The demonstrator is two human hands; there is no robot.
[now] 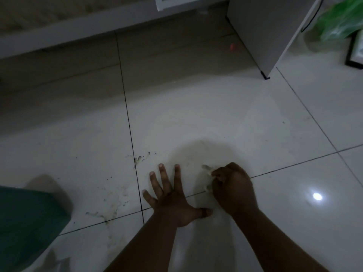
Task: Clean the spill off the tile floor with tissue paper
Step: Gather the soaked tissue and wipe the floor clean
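Note:
My right hand (pixel 233 188) is closed into a fist on a crumpled, stained wad of tissue paper (pixel 207 169), which pokes out at the fingers and presses on the white tile floor (pixel 216 114). My left hand (pixel 172 197) lies flat on the floor with its fingers spread, just left of the right hand, holding nothing. Dirty yellowish splatter from the spill (pixel 115 203) streaks the tile to the left of my left hand, with more dark specks (pixel 141 157) on the grout line above it.
A green cloth-covered shape (pixel 25 218) fills the lower left. A white furniture base (pixel 59 32) runs along the top, and a grey cabinet (pixel 265 32) stands upper right, beside a green plastic bag (pixel 341 18) and a black-framed picture (pixel 356 54). A small pink scrap (pixel 94 46) lies on the far floor.

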